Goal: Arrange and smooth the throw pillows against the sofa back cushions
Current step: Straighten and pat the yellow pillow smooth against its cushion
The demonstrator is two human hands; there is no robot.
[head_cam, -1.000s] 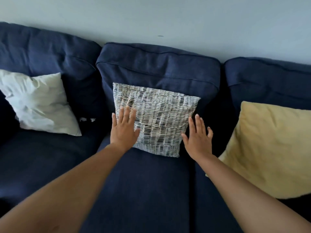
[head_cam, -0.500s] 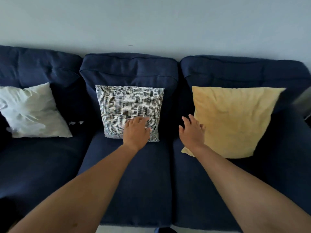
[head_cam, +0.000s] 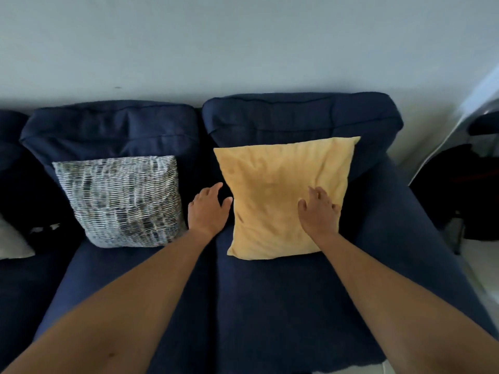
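Note:
A yellow throw pillow (head_cam: pixel 272 195) leans against the right back cushion (head_cam: pixel 299 117) of a navy sofa. My right hand (head_cam: pixel 320 211) lies on the pillow's lower right part, fingers spread. My left hand (head_cam: pixel 208 209) is open at the pillow's left edge, over the gap between the seats, thumb touching the pillow. A grey-and-white woven pillow (head_cam: pixel 121 201) stands against the middle back cushion (head_cam: pixel 110 128), to the left of my left hand and apart from it. A corner of a white pillow (head_cam: pixel 12 241) shows at the far left.
The sofa's right armrest (head_cam: pixel 421 211) runs along the right side of the yellow pillow. Beyond it stand a dark object (head_cam: pixel 459 190) and a pale floor. A plain wall (head_cam: pixel 243 49) rises behind the sofa.
My view has swung right. Both hands left the woven pillow and moved right to the yellow pillow; the right hand now rests on its face, the left at its left edge.

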